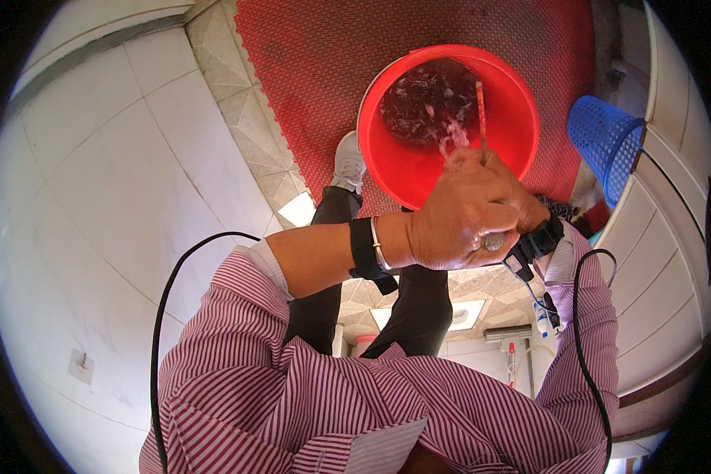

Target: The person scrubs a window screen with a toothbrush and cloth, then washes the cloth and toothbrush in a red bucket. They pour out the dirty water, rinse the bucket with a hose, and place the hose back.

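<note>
Both my hands are close together over the near rim of a red plastic bucket [512, 106]. My left hand [468, 219], with a black strap and a bangle at its wrist, reaches across from the left, its fingers curled; what it grips is hidden. Behind and to its right is my right hand [524, 204], mostly covered by the left, with a black strap and device at the wrist. A thin red stick-like thing [481, 106] sticks up past the knuckles over the bucket. Dark water [429, 106] fills the bucket's bottom, with a splash or stream just beyond my fingers.
The bucket stands on a red mesh mat [314, 65]. A blue perforated plastic basket [598, 136] lies tilted at the right, beside a white panelled surface [657, 255]. My shoe [349, 166] is close to the bucket's left side. White wall tiles [118, 178] are at the left.
</note>
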A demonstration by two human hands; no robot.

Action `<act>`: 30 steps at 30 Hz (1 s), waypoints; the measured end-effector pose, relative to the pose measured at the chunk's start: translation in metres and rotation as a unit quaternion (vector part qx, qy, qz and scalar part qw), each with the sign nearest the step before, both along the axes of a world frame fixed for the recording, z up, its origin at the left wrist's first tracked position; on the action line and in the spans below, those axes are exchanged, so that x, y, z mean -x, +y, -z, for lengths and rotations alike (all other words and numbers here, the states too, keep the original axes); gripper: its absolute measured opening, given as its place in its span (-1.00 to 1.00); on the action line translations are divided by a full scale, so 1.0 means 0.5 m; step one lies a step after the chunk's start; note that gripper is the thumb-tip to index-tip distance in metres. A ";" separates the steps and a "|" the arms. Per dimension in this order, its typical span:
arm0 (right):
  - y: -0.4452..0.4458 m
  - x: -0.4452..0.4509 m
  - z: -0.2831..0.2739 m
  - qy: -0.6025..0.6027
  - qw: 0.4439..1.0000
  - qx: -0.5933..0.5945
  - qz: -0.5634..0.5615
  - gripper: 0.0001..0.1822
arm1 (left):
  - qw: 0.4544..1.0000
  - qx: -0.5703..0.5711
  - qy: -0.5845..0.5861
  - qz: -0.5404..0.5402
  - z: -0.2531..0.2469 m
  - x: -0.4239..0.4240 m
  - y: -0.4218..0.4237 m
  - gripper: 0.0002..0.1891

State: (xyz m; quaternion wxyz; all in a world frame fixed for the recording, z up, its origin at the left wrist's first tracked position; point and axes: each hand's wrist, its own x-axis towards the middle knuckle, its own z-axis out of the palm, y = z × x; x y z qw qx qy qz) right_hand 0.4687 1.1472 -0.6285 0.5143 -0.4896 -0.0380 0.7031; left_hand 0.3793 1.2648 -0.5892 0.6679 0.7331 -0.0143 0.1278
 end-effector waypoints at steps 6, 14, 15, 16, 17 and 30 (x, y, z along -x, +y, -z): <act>-0.011 -0.007 0.041 0.071 0.996 -0.018 -0.047 -0.85 | 0.998 -0.029 -0.054 0.018 0.003 -0.009 -0.010 -0.76; 0.008 -0.010 0.051 -0.001 0.995 0.027 -0.097 -0.78 | 0.994 -0.066 -0.055 0.061 0.052 0.013 -0.047 -0.75; 0.003 -0.003 0.065 -0.013 0.996 0.020 -0.091 -0.78 | 0.994 -0.070 -0.056 0.062 0.057 0.013 -0.047 -0.75; 0.000 -0.001 0.074 -0.025 0.996 0.013 -0.085 -0.78 | 0.994 -0.073 -0.057 0.064 0.063 0.013 -0.048 -0.75; -0.001 -0.004 0.079 -0.029 0.995 0.011 -0.099 -0.78 | 0.994 -0.077 -0.055 0.063 0.071 0.014 -0.051 -0.75; -0.039 0.032 0.208 -0.089 0.987 -0.005 -0.135 -0.68 | 0.989 -0.124 -0.025 0.077 0.153 0.032 -0.083 -0.75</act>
